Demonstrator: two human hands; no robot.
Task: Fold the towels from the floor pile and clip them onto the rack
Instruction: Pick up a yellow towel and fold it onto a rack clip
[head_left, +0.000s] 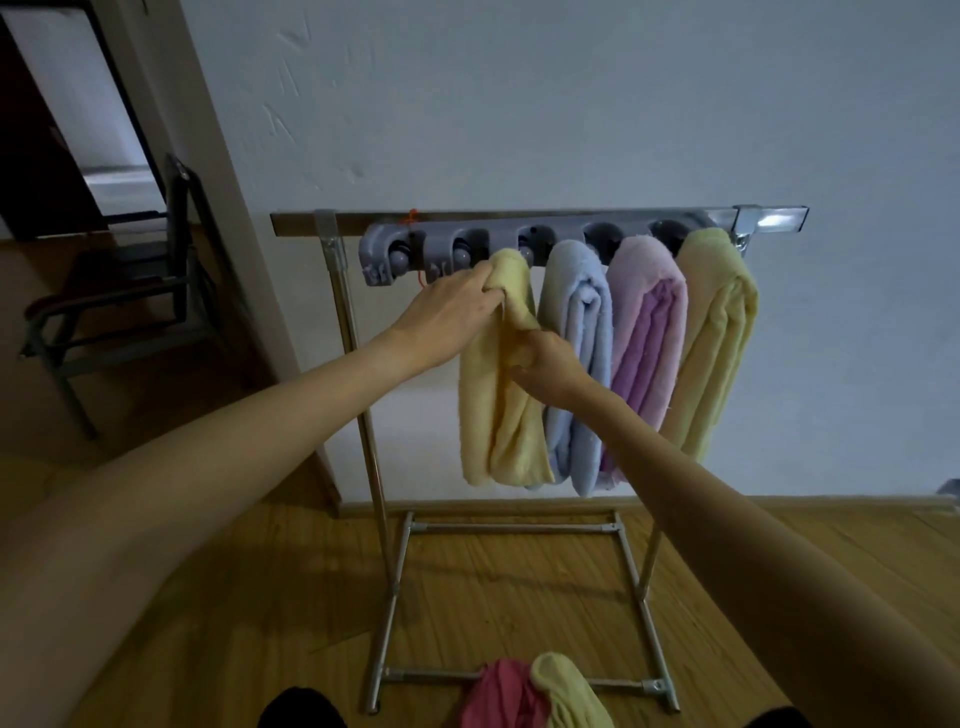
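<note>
- The step in hand is clipping: a folded yellow towel (498, 374) is going into the third clip from the left end of the gray clip strip (519, 241) on the rack (535, 215).
- The left hand (452, 306) has its grip closed around the towel's top fold, fingers curled over it, right at the clip's mouth.
- The right hand (545, 364) pinches the same towel lower down, on its right edge, just beside the blue towel (576, 364).
- Toward the rack's right end, three towels already hang: blue, then pink (647, 332), then another yellow (717, 332), each touching its neighbour.
- The two clips at the left end of the strip (387, 254) hold nothing.
- On the floor (519, 582), at the rack's front base bar, a small pile is left: a red towel (501, 693) and a yellow one (569, 691), unfolded, touching.
- I cannot tell whether the clip has caught the fold yet; the left hand covers it.
- Next, I judge, the fold needs pushing up firmly until the clip holds, then both hands let go and one floor towel is picked up for folding.
- Roughly two thirds done, with two towels and two clips to go.
</note>
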